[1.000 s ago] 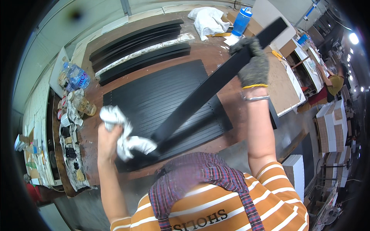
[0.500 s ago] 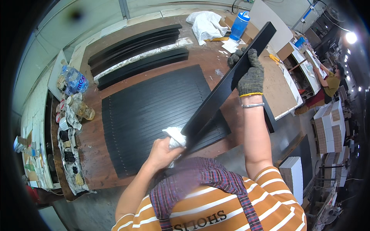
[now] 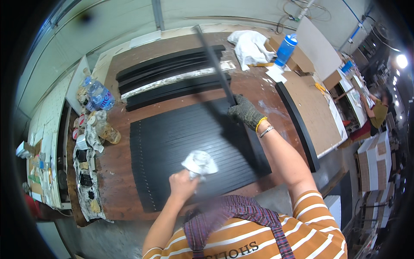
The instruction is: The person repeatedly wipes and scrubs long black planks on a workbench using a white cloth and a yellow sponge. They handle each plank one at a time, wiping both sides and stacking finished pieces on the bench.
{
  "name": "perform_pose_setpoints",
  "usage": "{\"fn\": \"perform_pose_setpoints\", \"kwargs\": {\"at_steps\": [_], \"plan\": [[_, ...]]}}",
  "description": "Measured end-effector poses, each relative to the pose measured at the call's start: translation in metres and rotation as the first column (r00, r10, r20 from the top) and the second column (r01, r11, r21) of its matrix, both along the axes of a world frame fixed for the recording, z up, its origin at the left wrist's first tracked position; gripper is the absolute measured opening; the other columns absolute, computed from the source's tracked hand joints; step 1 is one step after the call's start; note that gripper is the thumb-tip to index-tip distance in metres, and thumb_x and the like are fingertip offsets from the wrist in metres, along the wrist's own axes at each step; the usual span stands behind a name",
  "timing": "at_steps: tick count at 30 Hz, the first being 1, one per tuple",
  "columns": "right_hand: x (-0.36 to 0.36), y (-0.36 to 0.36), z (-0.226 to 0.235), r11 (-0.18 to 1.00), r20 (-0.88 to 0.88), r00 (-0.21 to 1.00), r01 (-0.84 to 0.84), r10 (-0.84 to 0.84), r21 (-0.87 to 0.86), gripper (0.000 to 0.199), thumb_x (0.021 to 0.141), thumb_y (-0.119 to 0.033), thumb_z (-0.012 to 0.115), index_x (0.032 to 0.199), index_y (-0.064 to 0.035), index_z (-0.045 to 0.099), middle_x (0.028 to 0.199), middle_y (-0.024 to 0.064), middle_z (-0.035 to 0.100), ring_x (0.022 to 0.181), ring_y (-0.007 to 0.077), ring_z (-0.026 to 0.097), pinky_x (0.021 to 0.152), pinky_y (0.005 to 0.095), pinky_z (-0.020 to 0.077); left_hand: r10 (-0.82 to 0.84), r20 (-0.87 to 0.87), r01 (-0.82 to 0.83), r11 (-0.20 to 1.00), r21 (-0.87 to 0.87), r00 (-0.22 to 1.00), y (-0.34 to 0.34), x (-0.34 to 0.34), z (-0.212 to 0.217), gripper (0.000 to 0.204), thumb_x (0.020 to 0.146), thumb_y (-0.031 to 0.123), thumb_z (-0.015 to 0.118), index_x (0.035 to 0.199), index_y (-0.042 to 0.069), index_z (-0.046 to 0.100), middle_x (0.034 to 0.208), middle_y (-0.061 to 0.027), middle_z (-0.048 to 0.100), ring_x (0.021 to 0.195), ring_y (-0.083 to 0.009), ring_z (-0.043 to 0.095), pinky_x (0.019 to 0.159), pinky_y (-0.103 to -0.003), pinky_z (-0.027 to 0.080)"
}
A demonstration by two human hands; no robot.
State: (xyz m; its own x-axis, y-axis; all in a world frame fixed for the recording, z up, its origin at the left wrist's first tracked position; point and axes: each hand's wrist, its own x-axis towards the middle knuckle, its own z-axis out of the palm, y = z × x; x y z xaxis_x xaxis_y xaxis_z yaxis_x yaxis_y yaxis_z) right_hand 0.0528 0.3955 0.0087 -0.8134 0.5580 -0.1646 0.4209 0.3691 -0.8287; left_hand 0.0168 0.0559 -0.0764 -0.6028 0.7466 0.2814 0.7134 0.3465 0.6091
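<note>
My right hand [image 3: 246, 113], in a dark knitted glove with a yellow cuff, grips the lower end of a long black board [image 3: 215, 62]. The board is held up edge-on and blurred, slanting to the far left. My bare left hand [image 3: 183, 185] clutches a crumpled white cloth [image 3: 199, 162], clear of the board. Below both hands lies a wide dark panel [image 3: 172, 142] of side-by-side black slats, with a row of small dots along its left edge. The raised board casts a shadow over the panel.
Black boards [image 3: 168, 64] are stacked at the far side of the brown worktable [image 3: 116, 172]. Another black board [image 3: 297, 125] lies at its right edge. Bottles and jars [image 3: 105, 129] line the left side. A blue bottle [image 3: 286, 51] and white bag [image 3: 250, 47] stand far right; a person [image 3: 377, 113] works beyond.
The held board has swung from slanting right to slanting left. My right hand has moved left and turned. My left hand's cloth has come away from the board's near end.
</note>
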Motion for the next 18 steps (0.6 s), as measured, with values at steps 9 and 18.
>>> {"fn": "perform_pose_setpoints", "kwargs": {"at_steps": [9,18], "plan": [[-0.142,-0.015,-0.038,0.645,0.450,0.833,-0.541,0.322,0.540,0.032,0.089,-0.028,0.064,0.110,-0.0060,0.074,0.112,0.0205,0.072,0.108,0.0380,0.068,0.094,0.0474,0.0527,0.178,-0.026,-0.175,0.980,0.098,0.984,-0.012,-0.038,-0.072,0.025,0.071,0.023,0.081,0.078,0.005,0.065,0.071,-0.0149,0.065,0.065,-0.0379,0.065,0.061,-0.048,0.053],[-0.245,-0.020,-0.082,0.566,0.416,0.810,-0.587,0.414,0.579,0.029,0.084,-0.029,0.069,0.103,-0.0070,0.075,0.106,0.0192,0.073,0.103,0.0385,0.069,0.091,0.0482,0.0544,0.205,0.106,-0.210,0.977,0.031,0.973,-0.016,-0.033,-0.067,0.030,0.069,0.028,0.084,0.076,0.006,0.064,0.070,-0.0142,0.064,0.065,-0.0374,0.065,0.061,-0.047,0.053]]}}
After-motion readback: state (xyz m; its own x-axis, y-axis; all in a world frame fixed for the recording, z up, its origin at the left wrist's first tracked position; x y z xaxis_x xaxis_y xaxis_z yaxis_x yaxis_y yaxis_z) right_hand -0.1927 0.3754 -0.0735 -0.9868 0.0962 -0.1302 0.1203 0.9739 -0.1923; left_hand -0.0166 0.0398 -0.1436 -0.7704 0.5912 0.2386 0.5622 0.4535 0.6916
